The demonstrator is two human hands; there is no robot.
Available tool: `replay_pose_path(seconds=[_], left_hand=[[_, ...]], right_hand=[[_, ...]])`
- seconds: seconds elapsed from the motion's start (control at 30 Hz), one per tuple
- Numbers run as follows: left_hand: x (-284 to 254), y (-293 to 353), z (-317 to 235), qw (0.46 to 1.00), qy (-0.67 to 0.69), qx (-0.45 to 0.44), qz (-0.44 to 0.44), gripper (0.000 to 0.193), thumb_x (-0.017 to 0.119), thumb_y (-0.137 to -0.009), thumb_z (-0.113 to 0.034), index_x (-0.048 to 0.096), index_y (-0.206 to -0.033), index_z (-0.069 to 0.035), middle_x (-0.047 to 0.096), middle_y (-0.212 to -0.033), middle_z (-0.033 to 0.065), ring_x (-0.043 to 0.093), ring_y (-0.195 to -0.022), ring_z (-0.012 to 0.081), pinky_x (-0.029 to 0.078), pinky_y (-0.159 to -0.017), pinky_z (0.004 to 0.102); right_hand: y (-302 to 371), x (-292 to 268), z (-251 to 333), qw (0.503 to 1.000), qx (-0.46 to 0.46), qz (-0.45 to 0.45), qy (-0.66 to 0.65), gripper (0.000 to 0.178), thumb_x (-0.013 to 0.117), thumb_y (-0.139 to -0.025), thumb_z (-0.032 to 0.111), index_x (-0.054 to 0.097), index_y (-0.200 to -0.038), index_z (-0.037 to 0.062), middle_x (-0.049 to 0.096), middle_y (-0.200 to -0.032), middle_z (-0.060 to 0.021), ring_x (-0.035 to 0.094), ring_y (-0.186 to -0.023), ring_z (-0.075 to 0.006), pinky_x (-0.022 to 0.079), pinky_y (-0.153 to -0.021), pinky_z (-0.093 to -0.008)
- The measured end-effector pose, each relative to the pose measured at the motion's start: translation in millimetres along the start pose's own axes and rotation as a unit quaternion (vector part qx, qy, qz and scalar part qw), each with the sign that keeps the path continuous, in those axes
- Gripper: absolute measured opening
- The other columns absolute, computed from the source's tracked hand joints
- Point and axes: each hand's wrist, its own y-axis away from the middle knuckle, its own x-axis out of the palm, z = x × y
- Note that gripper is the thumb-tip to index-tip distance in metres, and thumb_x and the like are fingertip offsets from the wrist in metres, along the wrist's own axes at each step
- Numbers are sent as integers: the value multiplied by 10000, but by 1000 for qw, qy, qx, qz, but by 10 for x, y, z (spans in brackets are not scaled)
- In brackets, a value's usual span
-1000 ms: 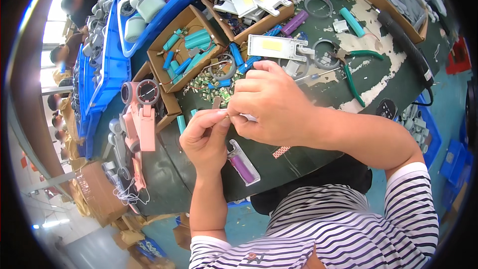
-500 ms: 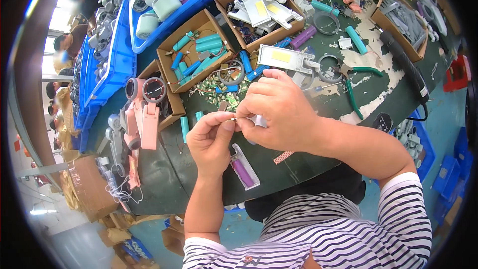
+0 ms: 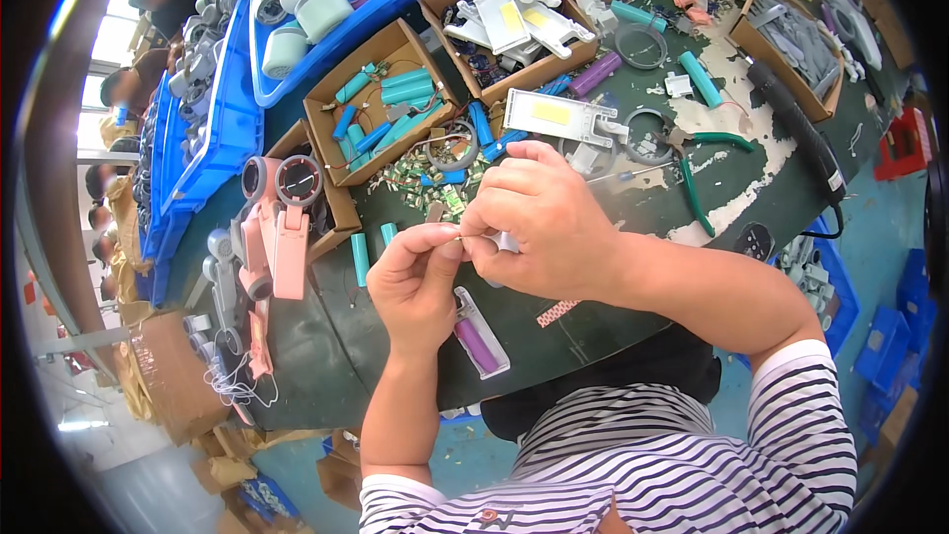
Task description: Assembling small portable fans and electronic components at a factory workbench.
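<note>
My left hand (image 3: 415,282) and my right hand (image 3: 542,222) meet fingertip to fingertip above the table's front part. Each is closed in a pinch, and what lies between the fingertips is too small to name. Part of a pale piece (image 3: 508,242) shows beneath my right hand, mostly hidden. Just below the hands, a white casing (image 3: 493,328) with a purple cylindrical cell (image 3: 476,347) in it lies on the dark green tabletop. To its right is a pink perforated strip (image 3: 558,312). Small green circuit boards (image 3: 450,196) are heaped beyond my fingertips.
Cartons of teal cells (image 3: 336,163) and white panels (image 3: 494,89) stand at the back. Green-handled pliers (image 3: 692,183) and a black corded tool (image 3: 796,129) lie right. Pink fan bodies (image 3: 289,247) are at left, beside a blue bin (image 3: 213,178). People sit far left.
The whole view has shifted slightly, so the table's things appear a little further left. My hands keep the same fingertip pinch, with only slight finger movement.
</note>
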Motion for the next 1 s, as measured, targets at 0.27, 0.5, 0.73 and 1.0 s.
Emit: replay_pose_path(seconds=[0.27, 0.5, 0.73, 1.0], left_hand=[[-14, 18, 51, 1000, 6, -1, 7, 113, 677, -973, 16, 664, -1084, 35, 721, -1050, 103, 675, -939, 132, 524, -849, 254], [-33, 6, 89, 997, 63, -27, 22, 114, 647, -999, -9, 639, -1106, 30, 710, -1067, 111, 682, -942, 148, 539, -838, 267], [-73, -27, 108, 997, 75, -17, 20, 95, 630, -1005, -4, 627, -1100, 1, 694, -1077, 98, 677, -960, 170, 543, -854, 301], [-23, -51, 45, 992, 122, -5, 29, 110, 634, -991, 30, 649, -1098, 11, 698, -1048, 86, 682, -956, 140, 567, -870, 280]], right_hand=[[-4, 0, 11, 1000, 3, 1, -9, 85, 717, -780, 151, 640, -796, 117, 634, -799, -25, 658, -858, -248, 461, -979, -506], [-12, -39, 32, 1000, 24, 7, -15, 79, 721, -770, 157, 672, -804, 107, 649, -811, -32, 659, -842, -259, 471, -952, -507], [-44, -80, 58, 999, 12, 0, -33, 182, 834, -738, 135, 717, -873, 97, 658, -856, -82, 650, -831, -285, 506, -804, -405], [-41, -109, 25, 984, 112, 43, -135, 104, 785, -820, 122, 740, -892, 62, 673, -870, -95, 666, -842, -281, 527, -737, -386]])
